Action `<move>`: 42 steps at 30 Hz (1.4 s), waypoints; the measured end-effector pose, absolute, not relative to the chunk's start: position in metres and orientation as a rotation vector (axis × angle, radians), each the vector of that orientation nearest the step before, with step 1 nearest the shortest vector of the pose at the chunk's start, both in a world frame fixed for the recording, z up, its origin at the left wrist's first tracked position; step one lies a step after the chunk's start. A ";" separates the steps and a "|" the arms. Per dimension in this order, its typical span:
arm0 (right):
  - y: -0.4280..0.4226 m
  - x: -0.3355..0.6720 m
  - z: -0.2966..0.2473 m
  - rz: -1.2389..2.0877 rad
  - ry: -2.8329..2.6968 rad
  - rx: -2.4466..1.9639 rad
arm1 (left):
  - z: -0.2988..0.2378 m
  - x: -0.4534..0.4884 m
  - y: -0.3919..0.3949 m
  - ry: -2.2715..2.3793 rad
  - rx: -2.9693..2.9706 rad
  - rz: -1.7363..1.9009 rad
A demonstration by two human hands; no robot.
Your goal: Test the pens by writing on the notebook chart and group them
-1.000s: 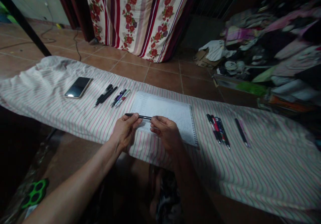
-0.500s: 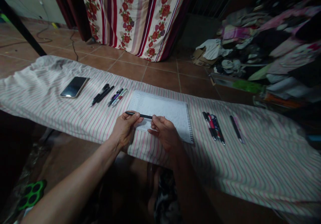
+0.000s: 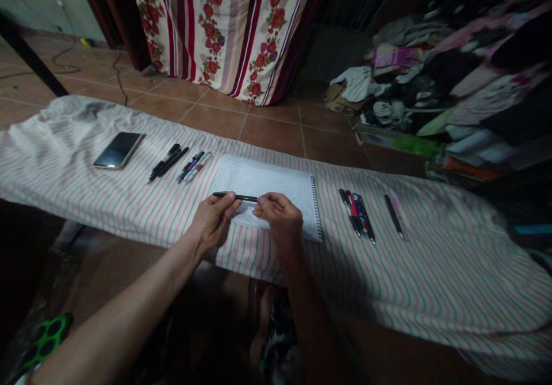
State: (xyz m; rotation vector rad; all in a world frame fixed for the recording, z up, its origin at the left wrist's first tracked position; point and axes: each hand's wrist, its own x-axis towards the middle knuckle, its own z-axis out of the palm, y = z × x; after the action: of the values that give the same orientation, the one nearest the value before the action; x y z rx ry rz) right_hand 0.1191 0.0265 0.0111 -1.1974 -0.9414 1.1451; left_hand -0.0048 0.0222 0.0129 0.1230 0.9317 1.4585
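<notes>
Over the notebook (image 3: 276, 187), both hands pinching a pen (image 3: 235, 196) level

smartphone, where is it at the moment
In the head view the smartphone lies screen-up on the striped cloth at the far left, just left of two black pens and apart from the left hand.

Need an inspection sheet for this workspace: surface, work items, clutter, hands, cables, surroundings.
Surface: pink-striped white cloth, rumpled at far left.
Work items: slim black pen held level over white spiral-bound notebook.
Clutter: dark smartphone, black pens, coloured pens at left; pen cluster, single dark pen at right.
Hands: left hand and right hand each pinch one pen end.
Cables: thin dark cable on floor, far left.
Surroundings: brown floor tiles, floral striped curtain, clothes heap at right.
</notes>
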 end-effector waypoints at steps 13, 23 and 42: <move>0.024 0.119 0.009 1.167 -1.050 -1.188 | 0.018 -0.006 0.018 0.905 0.006 1.406; 0.026 0.115 0.007 1.095 -1.102 -1.127 | 0.011 -0.014 0.013 0.908 0.190 1.251; 0.021 0.130 0.016 1.225 -1.334 -1.091 | 0.004 -0.022 0.000 1.300 1.560 1.192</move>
State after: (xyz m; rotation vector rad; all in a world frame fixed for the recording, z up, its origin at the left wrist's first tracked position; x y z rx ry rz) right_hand 0.1300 0.0214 0.0163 -1.0907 -1.3336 1.2250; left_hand -0.0223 0.0003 0.0042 1.5602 1.2997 1.1918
